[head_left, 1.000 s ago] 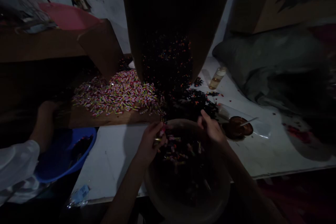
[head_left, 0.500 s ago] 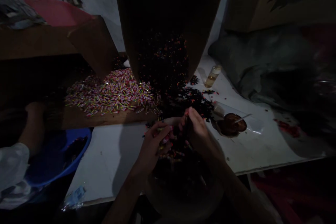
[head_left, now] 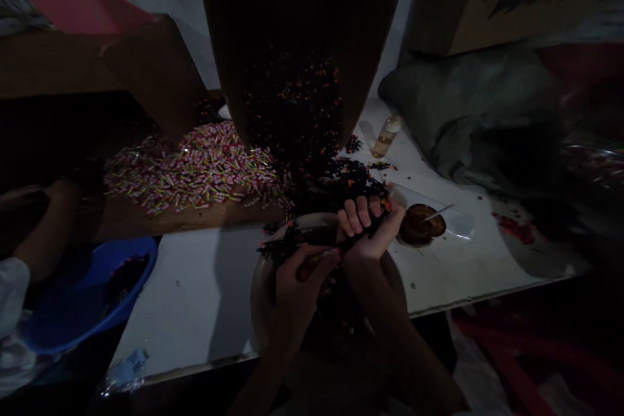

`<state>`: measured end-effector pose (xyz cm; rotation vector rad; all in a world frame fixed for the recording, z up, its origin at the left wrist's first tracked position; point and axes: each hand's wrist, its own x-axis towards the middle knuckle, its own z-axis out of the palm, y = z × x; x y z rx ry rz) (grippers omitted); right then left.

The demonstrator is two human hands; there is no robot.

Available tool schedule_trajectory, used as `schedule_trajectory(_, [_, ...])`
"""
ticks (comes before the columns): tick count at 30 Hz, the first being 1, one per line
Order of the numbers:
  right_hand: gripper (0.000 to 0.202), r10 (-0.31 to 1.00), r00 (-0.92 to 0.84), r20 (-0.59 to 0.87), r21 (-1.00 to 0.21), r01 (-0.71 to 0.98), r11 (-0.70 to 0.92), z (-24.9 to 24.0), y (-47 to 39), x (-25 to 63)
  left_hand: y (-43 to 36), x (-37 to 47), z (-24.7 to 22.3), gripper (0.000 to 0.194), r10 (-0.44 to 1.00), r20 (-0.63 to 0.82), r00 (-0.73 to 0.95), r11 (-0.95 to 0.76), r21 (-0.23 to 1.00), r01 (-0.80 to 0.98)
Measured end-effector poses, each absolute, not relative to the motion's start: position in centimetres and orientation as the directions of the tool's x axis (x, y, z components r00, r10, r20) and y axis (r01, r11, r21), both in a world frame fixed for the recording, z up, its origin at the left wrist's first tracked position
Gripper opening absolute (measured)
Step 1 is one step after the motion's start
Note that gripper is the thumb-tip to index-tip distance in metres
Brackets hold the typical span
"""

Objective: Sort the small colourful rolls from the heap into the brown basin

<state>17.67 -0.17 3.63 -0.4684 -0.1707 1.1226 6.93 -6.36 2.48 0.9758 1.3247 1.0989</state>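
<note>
- Black sticks (head_left: 355, 177), twelve o'clock: likely light, stiff; hold mid-length.
- Right hand (head_left: 366, 248) curls round some.
- Left hand (head_left: 298, 287) pinches coloured bits (head_left: 312, 264).
- Bowl (head_left: 260, 302): six o'clock.

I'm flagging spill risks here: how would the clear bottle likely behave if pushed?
The bottle would probably tip easily, standing tall and narrow. Its rounded sides suggest it might roll once down. The amber-looking liquid inside would likely slosh.
</note>
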Motion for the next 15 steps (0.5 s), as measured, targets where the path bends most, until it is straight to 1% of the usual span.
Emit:
schedule_trajectory(2, [0.043,0.903,0.42,-0.085,-0.447,-0.826,0.343,3.7,-0.4,17.9,-6.5,6.8,2.4,0.008,0.985,-0.163,-0.062,0.162,0.987,-0.019])
schedule_trajectory(4, [0.044,0.917,0.396,-0.044,-0.461,-0.823,0.333,4.0,-0.7,18.0,-6.5,6.7,2.2,0.005,0.989,-0.124,-0.086,0.123,0.992,-0.022])
schedule_trajectory(8, [0.045,0.929,0.368,0.027,-0.489,-0.806,0.333,4.4,-1.2,17.8,-6.5,6.6,2.0,0.003,0.99,-0.082,-0.112,0.079,0.996,-0.037])
schedule_trajectory(11, [0.046,0.923,0.384,0.033,-0.512,-0.786,0.346,4.2,-1.4,17.9,-6.6,6.6,2.2,0.003,0.99,-0.086,-0.114,0.081,0.996,-0.043])
schedule_trajectory(13, [0.048,0.911,0.412,0.023,-0.588,-0.731,0.346,3.7,-1.2,18.2,-6.8,6.7,2.4,0.004,0.988,-0.095,-0.12,0.089,0.995,-0.05])
schedule_trajectory(15, [0.05,0.911,0.411,0.0,-0.687,-0.662,0.299,3.1,-0.9,18.7,-7.0,6.8,2.3,0.004,0.988,-0.09,-0.125,0.085,0.995,-0.046])
